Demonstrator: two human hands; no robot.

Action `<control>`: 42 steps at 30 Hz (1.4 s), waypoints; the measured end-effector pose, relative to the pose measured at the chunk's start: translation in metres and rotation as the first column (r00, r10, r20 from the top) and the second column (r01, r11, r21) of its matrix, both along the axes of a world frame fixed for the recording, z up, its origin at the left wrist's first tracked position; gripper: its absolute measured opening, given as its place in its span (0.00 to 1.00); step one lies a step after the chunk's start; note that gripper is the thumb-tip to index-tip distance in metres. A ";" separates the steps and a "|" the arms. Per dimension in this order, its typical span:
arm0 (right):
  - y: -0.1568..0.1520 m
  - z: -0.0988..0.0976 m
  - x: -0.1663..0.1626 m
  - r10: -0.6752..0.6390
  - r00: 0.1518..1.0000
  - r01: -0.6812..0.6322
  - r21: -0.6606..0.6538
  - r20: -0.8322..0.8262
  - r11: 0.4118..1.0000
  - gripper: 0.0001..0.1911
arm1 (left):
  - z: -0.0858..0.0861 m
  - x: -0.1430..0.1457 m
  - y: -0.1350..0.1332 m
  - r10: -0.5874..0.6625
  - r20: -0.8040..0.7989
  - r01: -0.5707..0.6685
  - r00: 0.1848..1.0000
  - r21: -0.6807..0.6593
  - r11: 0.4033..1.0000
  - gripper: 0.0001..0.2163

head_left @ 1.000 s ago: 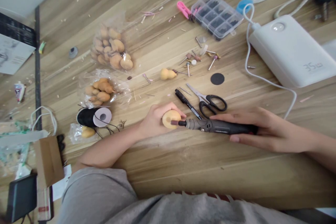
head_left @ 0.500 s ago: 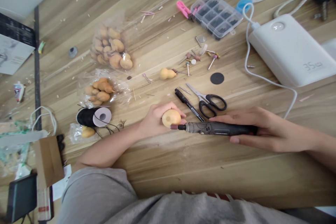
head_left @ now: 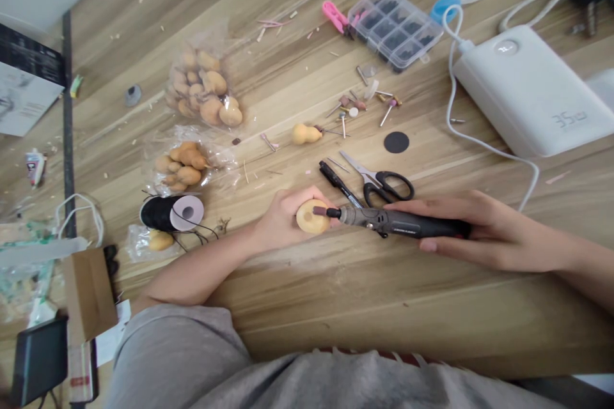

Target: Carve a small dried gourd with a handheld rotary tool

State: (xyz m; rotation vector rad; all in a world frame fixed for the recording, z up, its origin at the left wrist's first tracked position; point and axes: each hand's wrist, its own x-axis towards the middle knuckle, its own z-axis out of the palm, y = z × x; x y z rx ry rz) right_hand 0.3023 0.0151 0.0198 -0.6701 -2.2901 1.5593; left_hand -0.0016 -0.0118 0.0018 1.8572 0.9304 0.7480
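Observation:
My left hand (head_left: 283,216) is closed around a small pale gourd (head_left: 307,222), its rounded, hollowed-looking end facing up toward me. In my right hand (head_left: 484,233) lies a black and grey rotary tool (head_left: 407,224), the fingers wrapped along its body. The tool's brownish sanding bit (head_left: 320,211) overlaps the gourd's upper face; whether it touches, I cannot tell. Just beyond the tool are black-handled scissors (head_left: 378,184) and a black marker pen (head_left: 338,180). Another small gourd (head_left: 306,134) rests farther off on the wooden table.
Loose rotary bits (head_left: 355,105) lie scattered past the scissors, near a compartment box (head_left: 396,25). A white power bank (head_left: 532,89) with a cable stands at the right. Bagged gourds (head_left: 204,86) and a spool of black cord (head_left: 170,213) are on the left.
The rotary tool's bit has moved up from the gourd's lower right edge to over its upper face, and the tool has tilted. My left hand stays nearly in place.

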 end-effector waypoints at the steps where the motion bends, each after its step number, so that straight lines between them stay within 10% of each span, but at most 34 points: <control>1: 0.000 0.000 0.000 0.013 1.000 -0.013 -0.004 0.008 1.000 0.27 | 0.000 0.000 0.000 -0.007 -0.005 0.007 1.000 0.001 1.000 0.11; 42: -0.001 0.000 -0.001 0.008 1.000 -0.008 -0.001 -0.024 1.000 0.28 | 0.002 0.001 0.001 -0.005 0.014 0.005 1.000 -0.021 1.000 0.10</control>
